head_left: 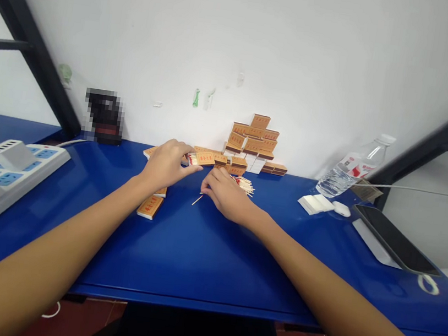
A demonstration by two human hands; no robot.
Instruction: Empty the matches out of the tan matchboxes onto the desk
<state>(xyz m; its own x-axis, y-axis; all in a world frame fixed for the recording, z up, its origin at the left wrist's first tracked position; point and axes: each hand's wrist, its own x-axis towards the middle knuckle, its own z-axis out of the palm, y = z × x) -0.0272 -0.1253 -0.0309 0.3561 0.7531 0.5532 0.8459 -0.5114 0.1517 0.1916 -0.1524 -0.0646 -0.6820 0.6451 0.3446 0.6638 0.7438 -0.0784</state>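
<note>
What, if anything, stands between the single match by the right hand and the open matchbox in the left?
Only the thumb of the left hand, along the near side of the open matchbox; otherwise blue table shows between the box and the single match by the right hand.

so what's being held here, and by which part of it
The left grip holds a matchbox near its open end, where matches show. Whether the right grip holds the matchstick beside it can't be told.

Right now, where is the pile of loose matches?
In the head view, the match pile lies just right of centre, beside the right hand, in front of the stacked matchboxes.
</note>
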